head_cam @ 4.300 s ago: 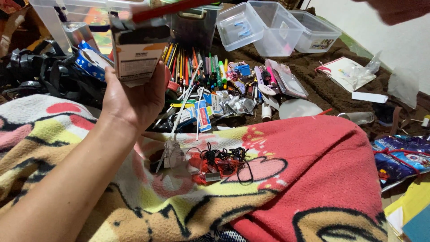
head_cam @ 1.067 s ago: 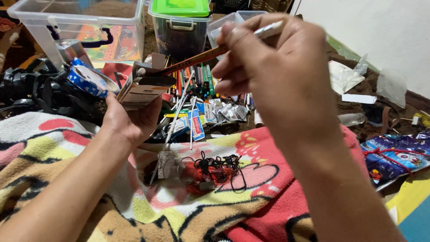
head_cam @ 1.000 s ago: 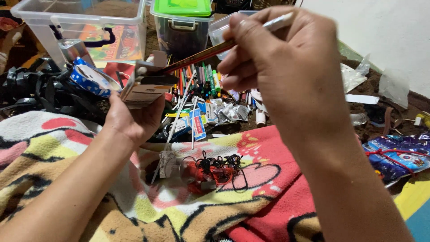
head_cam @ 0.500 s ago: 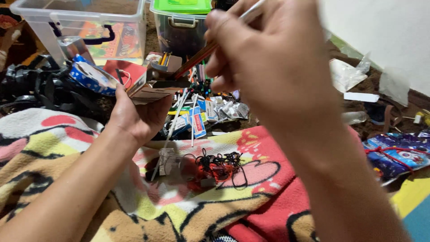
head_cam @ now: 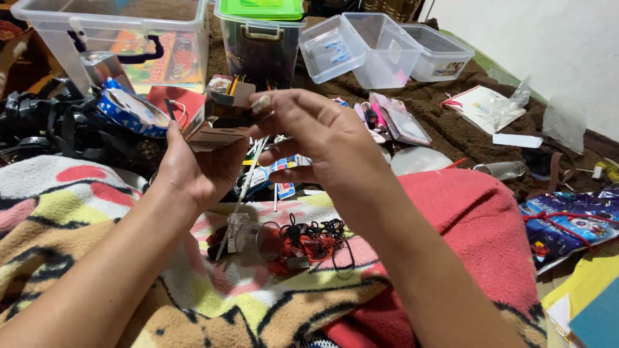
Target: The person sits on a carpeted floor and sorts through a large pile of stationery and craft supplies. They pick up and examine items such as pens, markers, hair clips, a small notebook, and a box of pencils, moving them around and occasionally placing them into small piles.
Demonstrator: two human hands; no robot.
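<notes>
While the left hand (head_cam: pixel 193 169) wraps its grip around a small cardboard pencil box (head_cam: pixel 216 125), holding it tilted with the open flap end pointing up and away, the right hand (head_cam: pixel 316 138) sits just beside the box mouth with its fingers (head_cam: pixel 271 103) curled at the opening. Pencil tips (head_cam: pixel 233 82) stick out of the open end, and the right thumb and forefinger are pinched close together there; whether they actually clamp a pencil cannot be told, because the hand covers that spot.

Both forearms reach out over a patterned fleece blanket (head_cam: pixel 464 225) in red, yellow and tan. On the blanket, below the hands, lies a tangle of black and red cord (head_cam: pixel 313 235) next to a small grey tag (head_cam: pixel 237 233).

Beyond the hands, on a brown cover (head_cam: pixel 451 122), loose pens and small packets (head_cam: pixel 284 177) are scattered. Farther back stand a large clear storage bin (head_cam: pixel 109 38), a dark container with a green lid (head_cam: pixel 261 35), and 3 small clear plastic tubs (head_cam: pixel 387 45) side by side. A blue roll with white dots (head_cam: pixel 132 111) lies left of the box, near a heap of black straps (head_cam: pixel 58 122). At the far right sits a blue printed bag (head_cam: pixel 570 225).
</notes>
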